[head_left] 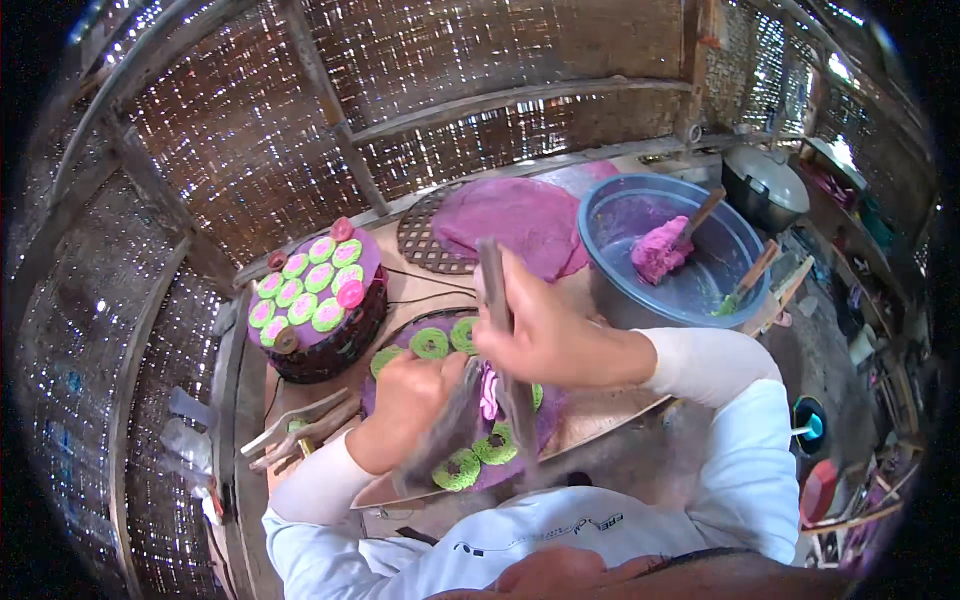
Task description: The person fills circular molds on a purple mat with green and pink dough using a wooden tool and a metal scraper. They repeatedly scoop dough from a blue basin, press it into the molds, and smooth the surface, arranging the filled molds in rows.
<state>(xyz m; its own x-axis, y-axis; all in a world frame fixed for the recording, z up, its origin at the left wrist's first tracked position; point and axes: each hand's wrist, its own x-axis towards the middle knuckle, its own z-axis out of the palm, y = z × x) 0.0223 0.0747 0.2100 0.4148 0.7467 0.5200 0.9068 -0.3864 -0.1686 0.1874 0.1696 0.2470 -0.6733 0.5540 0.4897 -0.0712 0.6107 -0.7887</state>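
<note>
Hands meet over a purple sheet of dough spread on the table. The right hand is clenched around a long flat blade-like tool that stands nearly upright and is blurred by motion. The left hand grips a second blurred flat tool slanting down toward the near edge of the sheet. Between the two tools sits a small pink piece, its shape too smeared to make out.

Around the hands, several green ringed discs lie on the purple sheet, some above the knuckles and some near the lower edge. To the left stands a round dark stand topped with a purple layer, already carrying many green discs and a few pink ones, so that batch looks filled. Another purple sheet rests over a round mesh rack further back, untouched. A blue basin to the right holds a lump of pink dough and wooden spatulas, so material remains to be used. Wooden tongs lie at the left edge
</note>
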